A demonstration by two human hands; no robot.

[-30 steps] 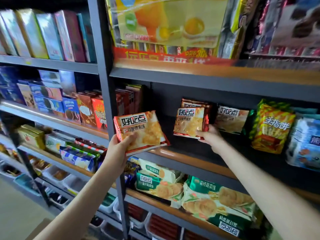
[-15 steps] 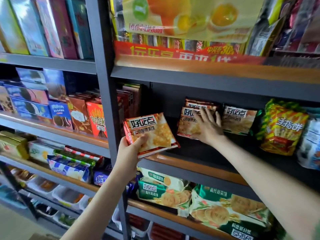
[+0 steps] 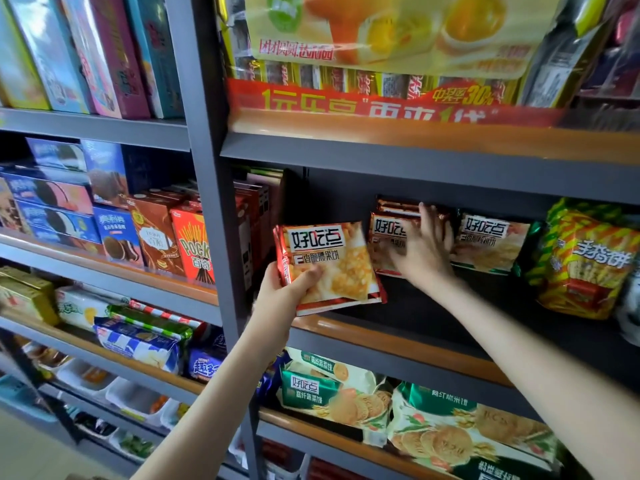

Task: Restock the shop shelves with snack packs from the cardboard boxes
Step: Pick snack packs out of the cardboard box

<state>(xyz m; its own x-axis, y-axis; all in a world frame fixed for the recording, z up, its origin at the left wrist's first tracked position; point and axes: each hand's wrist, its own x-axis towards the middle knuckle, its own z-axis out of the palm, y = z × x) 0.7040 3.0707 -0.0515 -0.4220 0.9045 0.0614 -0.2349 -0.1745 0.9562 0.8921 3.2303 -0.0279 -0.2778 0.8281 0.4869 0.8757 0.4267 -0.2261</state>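
- While the left hand (image 3: 284,299) grips an orange snack pack (image 3: 329,261) by its lower left corner, thumb across the front, the pack is held tilted in the air just in front of the shelf's wooden front edge (image 3: 398,344).
- The right hand (image 3: 420,251) reaches deep into the same shelf, fingers straight and spread, pressing flat on the face of a matching pack (image 3: 386,237) standing at the back.
- Behind that pressed pack, the top of another pack (image 3: 398,204) shows above it.
- Just to the right stands 1 more pack of the same brand (image 3: 491,242), upright against the dark back wall, apart from the hand.
- Further right sits a yellow and green striped bag (image 3: 588,265), leaning slightly.
- The dark shelf floor (image 3: 433,313) between the held pack and the standing row is bare.
- On the shelf below lie green biscuit bags (image 3: 433,434), stacked and overlapping.
- Left of the grey upright post (image 3: 207,202), a red Pocky box (image 3: 194,247) stands beside brown and blue boxes.
- Above, a red promotional strip (image 3: 381,105) runs along the upper shelf.
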